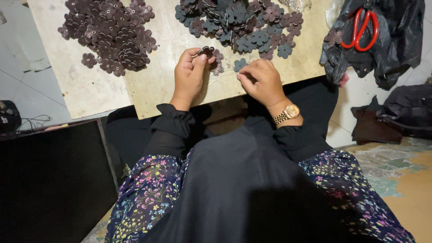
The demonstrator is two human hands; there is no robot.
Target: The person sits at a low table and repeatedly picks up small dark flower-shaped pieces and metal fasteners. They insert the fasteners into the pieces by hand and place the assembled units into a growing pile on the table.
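A heap of brown flower-shaped pieces [110, 33] is massed at the left of the wooden board [153, 90], apart from a mixed brown-and-grey pile [240, 22], apparently for sorting. A single flower piece [207, 50] is pinched in the left hand [189, 74], raised for handling. The right hand [261, 81] is curled shut beside it; whether anything is held cannot be told. Red scissors [360, 29] are laid on a black bag [387, 45], off the work area.
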